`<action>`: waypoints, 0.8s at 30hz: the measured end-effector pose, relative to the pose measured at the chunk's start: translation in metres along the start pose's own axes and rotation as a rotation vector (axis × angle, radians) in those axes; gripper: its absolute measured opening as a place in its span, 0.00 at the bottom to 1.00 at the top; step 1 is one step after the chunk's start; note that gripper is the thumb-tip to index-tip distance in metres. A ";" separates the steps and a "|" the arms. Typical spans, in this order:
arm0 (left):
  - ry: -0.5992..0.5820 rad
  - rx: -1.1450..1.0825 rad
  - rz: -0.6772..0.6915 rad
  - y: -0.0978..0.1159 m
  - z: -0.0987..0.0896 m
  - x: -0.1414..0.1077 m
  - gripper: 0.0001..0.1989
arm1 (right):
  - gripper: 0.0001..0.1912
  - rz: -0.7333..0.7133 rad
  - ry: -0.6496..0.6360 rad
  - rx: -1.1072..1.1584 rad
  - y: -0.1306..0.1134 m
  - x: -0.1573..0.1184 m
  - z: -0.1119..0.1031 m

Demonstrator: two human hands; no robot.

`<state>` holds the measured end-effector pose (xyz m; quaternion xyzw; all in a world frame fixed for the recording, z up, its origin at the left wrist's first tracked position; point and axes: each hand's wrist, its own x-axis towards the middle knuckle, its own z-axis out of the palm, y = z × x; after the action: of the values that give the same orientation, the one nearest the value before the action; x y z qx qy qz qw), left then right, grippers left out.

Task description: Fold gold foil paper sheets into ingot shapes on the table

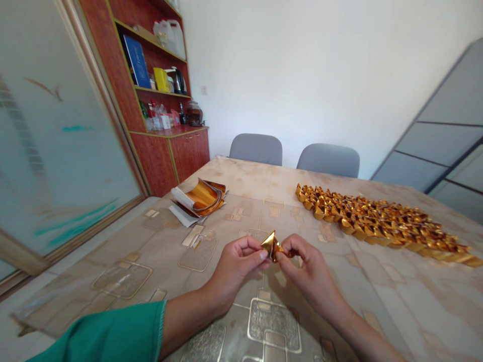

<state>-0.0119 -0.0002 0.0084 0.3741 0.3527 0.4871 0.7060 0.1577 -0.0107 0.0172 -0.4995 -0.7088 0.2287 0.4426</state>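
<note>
Between my two hands, above the table, is a small folded gold foil paper piece with a pointed top. My left hand pinches its left side between thumb and fingers. On the right side, the thumb and curled fingers of my right hand grip it too. To the right lie rows of many finished-looking folded gold paper pieces, packed close together. A stack of curled gold foil sheets with white backs rests on the table to the left.
A patterned plastic cloth covers the table. Two grey chairs stand at its far side. Behind on the left is a red-brown shelf cabinet with bottles and a kettle. A frosted sliding door runs along the left.
</note>
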 end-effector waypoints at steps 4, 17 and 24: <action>-0.007 0.084 0.060 -0.001 0.001 0.000 0.16 | 0.09 -0.063 0.006 -0.025 -0.001 0.000 0.000; -0.015 0.023 -0.019 -0.003 0.001 0.001 0.17 | 0.06 -0.073 -0.057 0.009 -0.008 0.000 -0.004; -0.002 -0.149 -0.050 -0.002 0.002 0.000 0.17 | 0.16 0.243 -0.010 0.437 0.003 0.004 -0.001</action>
<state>-0.0092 -0.0016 0.0072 0.3121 0.3240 0.4938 0.7442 0.1602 -0.0062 0.0169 -0.4723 -0.5795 0.4306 0.5057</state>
